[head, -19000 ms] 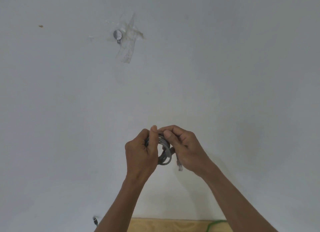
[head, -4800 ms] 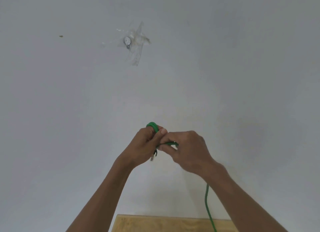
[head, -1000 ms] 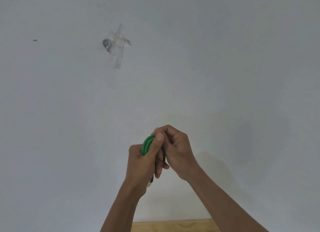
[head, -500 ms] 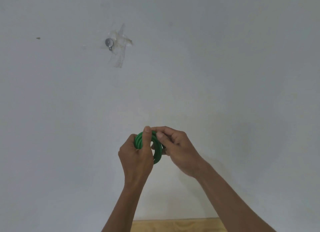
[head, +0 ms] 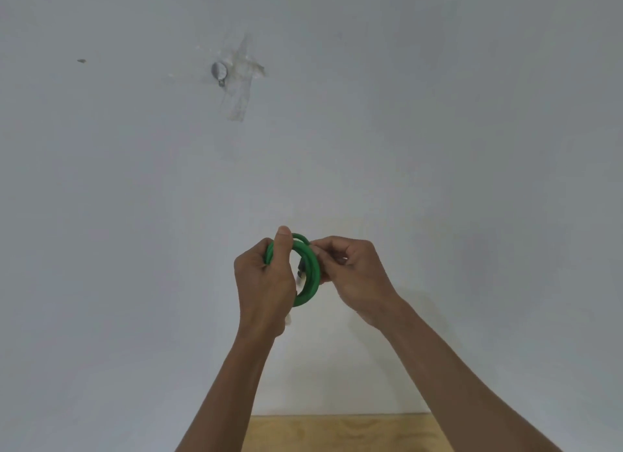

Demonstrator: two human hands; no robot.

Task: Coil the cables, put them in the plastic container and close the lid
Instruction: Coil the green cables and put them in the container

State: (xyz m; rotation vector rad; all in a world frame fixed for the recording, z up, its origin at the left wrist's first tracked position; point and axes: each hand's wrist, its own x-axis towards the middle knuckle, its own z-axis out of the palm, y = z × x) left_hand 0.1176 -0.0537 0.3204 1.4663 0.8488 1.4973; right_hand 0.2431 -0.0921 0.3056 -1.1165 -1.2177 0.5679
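A green cable (head: 309, 276) is wound into a small round coil and held up in front of a white wall. My left hand (head: 261, 283) grips the coil's left side, thumb pressed over the top of the loops. My right hand (head: 350, 276) pinches the coil's right side with its fingertips. A dark plug end shows inside the ring, between the two hands. The plastic container and its lid are out of view.
A white wall (head: 438, 148) fills nearly the whole view, with a small metal hook under clear tape (head: 232, 77) at the upper left. A strip of light wooden table (head: 337, 433) shows at the bottom edge between my forearms.
The loose green cable has been wound into a coil. Over the last second my hands spread apart slightly and the ring turned to face me more openly.
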